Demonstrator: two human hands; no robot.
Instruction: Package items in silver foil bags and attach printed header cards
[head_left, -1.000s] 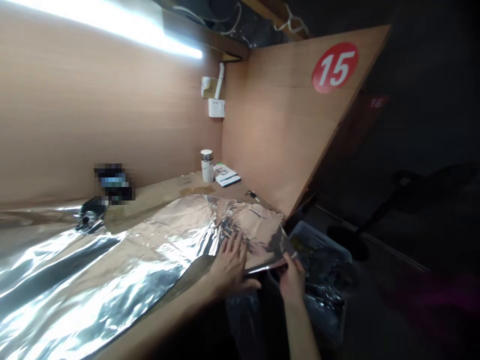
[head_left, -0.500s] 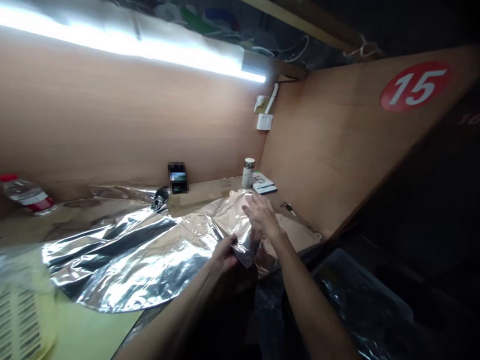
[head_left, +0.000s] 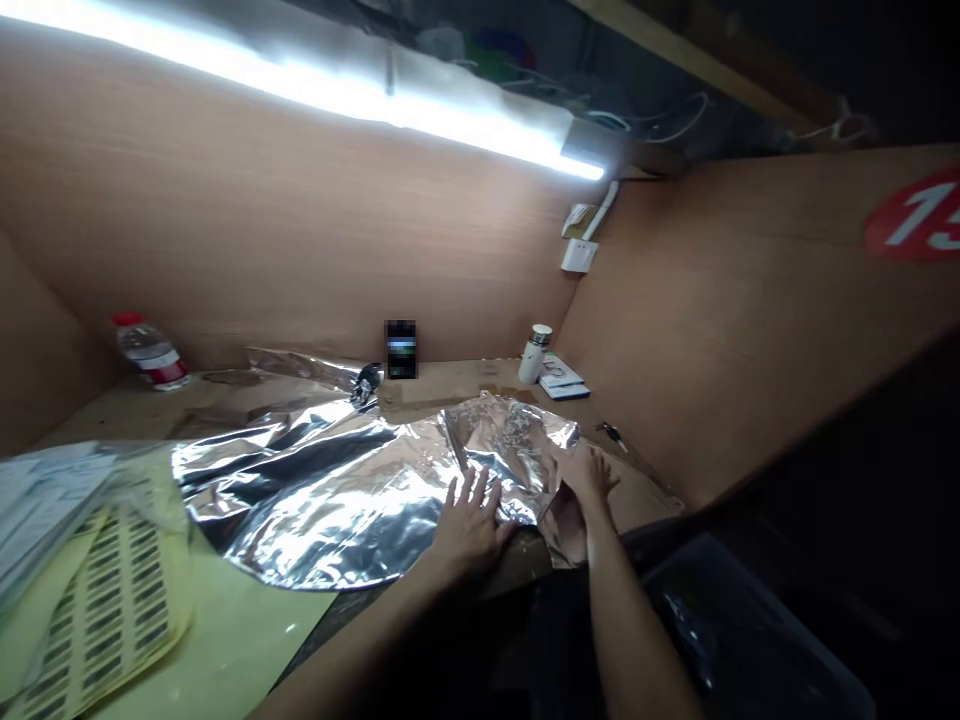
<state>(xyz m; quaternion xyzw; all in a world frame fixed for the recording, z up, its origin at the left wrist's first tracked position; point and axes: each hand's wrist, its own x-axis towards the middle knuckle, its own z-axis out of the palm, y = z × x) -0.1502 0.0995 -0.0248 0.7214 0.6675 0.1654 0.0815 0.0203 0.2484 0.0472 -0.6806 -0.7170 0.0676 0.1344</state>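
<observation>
A large, crinkled sheet of shiny silver foil spreads across the worktop, with its right end folded over and bunched. My left hand lies on the near edge of the foil, palm down and fingers spread. At the foil's right end is my right hand, its fingers apart and pointing away to the right. It touches or nearly touches the folded edge; exactly which I cannot tell. Neither hand grips anything visible.
A red-capped bottle stands back left. A phone leans against the rear wall. A white flask, a booklet and keys are on the right. Yellow label sheets lie front left. A dark plastic bag sits lower right.
My left hand has let go of the foil's edge and now lies flat on it. My right hand has moved towards me, off the raised fold, which now lies flatter. The view has shifted left.
</observation>
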